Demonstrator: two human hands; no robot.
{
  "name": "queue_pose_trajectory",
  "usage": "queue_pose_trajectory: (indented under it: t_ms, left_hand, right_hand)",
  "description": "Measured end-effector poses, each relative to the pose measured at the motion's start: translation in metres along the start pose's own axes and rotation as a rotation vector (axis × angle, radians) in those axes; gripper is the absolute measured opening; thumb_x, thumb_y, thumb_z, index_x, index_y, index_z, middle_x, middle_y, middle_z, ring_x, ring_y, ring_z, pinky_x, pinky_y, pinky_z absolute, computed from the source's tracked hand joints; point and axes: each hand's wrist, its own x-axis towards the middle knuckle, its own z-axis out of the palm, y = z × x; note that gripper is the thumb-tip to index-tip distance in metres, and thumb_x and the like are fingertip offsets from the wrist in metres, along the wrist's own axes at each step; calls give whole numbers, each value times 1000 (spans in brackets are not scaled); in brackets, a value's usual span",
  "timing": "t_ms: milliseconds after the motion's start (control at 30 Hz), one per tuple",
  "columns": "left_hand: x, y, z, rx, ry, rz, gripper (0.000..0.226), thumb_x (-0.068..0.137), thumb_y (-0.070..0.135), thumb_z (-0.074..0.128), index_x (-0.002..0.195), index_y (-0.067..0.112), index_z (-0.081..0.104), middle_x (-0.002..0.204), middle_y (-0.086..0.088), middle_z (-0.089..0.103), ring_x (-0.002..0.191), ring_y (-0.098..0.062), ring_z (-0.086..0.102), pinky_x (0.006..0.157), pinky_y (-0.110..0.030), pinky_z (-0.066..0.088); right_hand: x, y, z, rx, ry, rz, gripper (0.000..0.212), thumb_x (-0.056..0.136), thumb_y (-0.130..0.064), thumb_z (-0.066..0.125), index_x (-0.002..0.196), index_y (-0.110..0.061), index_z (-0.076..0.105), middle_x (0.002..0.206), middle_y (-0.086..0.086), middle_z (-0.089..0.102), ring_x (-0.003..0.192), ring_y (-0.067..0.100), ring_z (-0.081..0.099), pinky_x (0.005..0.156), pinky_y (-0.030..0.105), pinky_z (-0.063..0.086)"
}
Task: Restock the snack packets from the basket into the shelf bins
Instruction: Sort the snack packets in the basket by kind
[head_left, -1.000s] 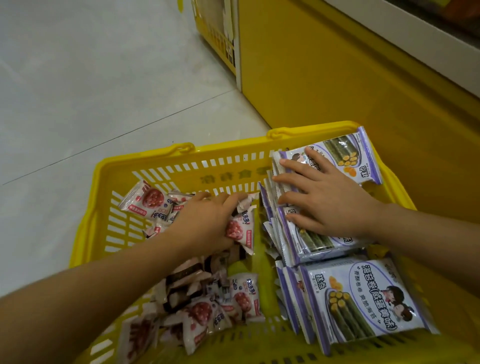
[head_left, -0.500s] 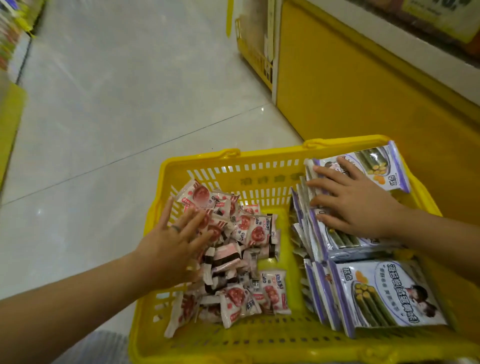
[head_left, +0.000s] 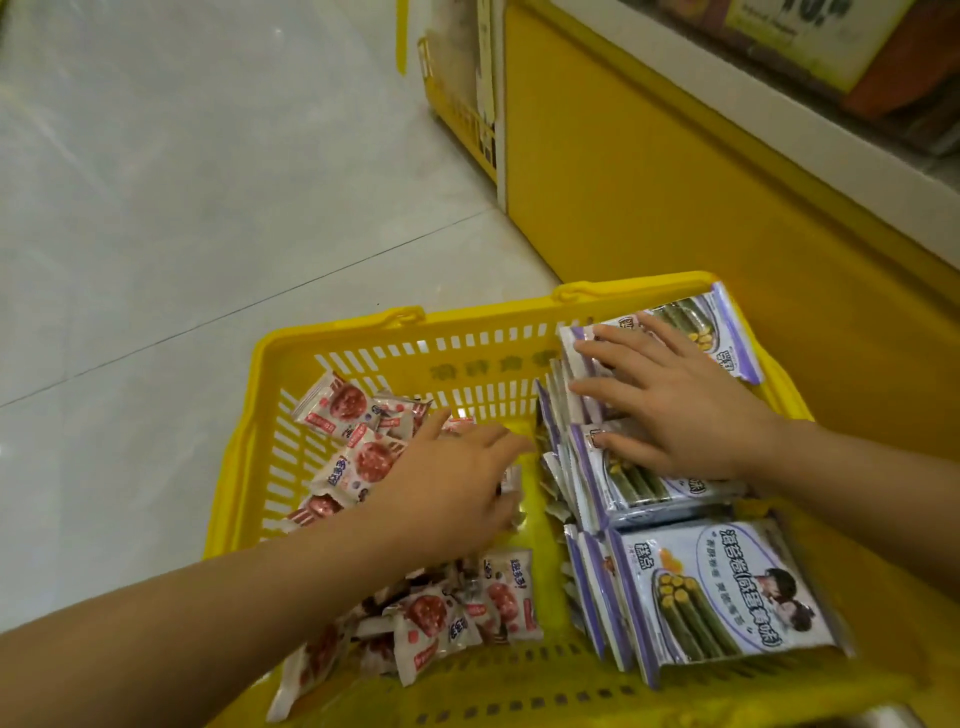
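Lying spread | left hand (head_left: 452, 483): red packets (head_left: 363, 457) | right hand (head_left: 680, 410): purple packets (head_left: 641, 487)

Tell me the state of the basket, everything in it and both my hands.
Yellow basket, upright, partly filled.
Small red-and-white packets, loose heap in the left half.
Purple packets, stacked in rows in the right half.
Left hand, lies across the small red-and-white packets, fingers stretched out.
Right hand, flat on the purple packets, fingers spread.

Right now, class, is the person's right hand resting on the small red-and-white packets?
No, the right hand lies flat on the purple packets; the left hand is on the red-and-white packets.
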Motion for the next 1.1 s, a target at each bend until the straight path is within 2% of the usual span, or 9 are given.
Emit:
queue_pose_trajectory:
  t_ms: [100,167,300,433,600,733,867,967,1100]
  left_hand:
    - [39,10,-13,-417,184,-163,44,93,39,54,135,35,44,129,13,55,115,-11,53,98,-36,42]
    - [62,15,-14,-627,184,-237,42,93,34,56,133,30,46,117,13,56,108,-10,54,84,-29,45]
    - [88,27,-3,-998,137,-328,52,95,29,56,142,29,33,126,6,55,94,-2,60,75,-25,55]
    - [92,36,4,-1254,299,-340,59,94,24,59,145,29,29,114,17,52,82,17,59,57,-10,50]
    - [84,41,-6,-1431,485,-378,54,88,42,61,136,24,43,114,11,60,84,8,65,60,-10,50]
    - [81,49,-13,-1584,353,-272,35,82,44,65,113,27,61,110,0,71,95,-13,70,75,-25,56]
    - [80,42,-16,-1710,509,-348,19,97,15,51,107,27,60,99,6,74,89,-15,72,64,-27,57]
    - [74,18,-23,-1565,702,-420,20,98,17,46,103,31,60,94,11,74,86,-13,71,66,-28,55]
    - [61,-4,-21,-1343,770,-395,18,98,24,47,102,36,59,97,10,72,90,-11,69,73,-29,54]
  right_hand:
    - [-5,9,-9,12,-15,93,61,84,-59,53,135,-25,52,149,10,42,140,30,33,115,55,21]
    - [-7,18,-14,4,-66,159,72,79,-63,58,140,-27,44,151,8,38,142,29,28,116,53,15]
    - [-9,36,-19,-15,-220,243,84,75,-68,55,146,-33,27,149,0,36,140,22,27,117,47,5]
    - [-13,38,-18,26,-173,233,86,72,-63,61,145,-33,27,130,-4,46,122,19,42,114,41,17]
    - [-13,25,-24,297,69,433,83,68,-58,60,142,-30,36,123,-2,48,114,20,47,92,36,39]
    - [2,6,-27,572,221,562,82,69,-54,70,141,-29,39,127,-3,47,119,15,44,94,29,40]
    - [4,1,-31,835,110,450,85,72,-67,62,144,-41,27,139,-17,37,123,-3,35,93,8,28]
    - [-1,7,-28,785,43,478,76,76,-64,60,141,-34,34,132,-13,46,117,4,47,89,20,40]
    - [-5,-4,-19,434,-264,157,70,80,-57,64,140,-32,38,132,-10,48,120,10,45,98,27,37]
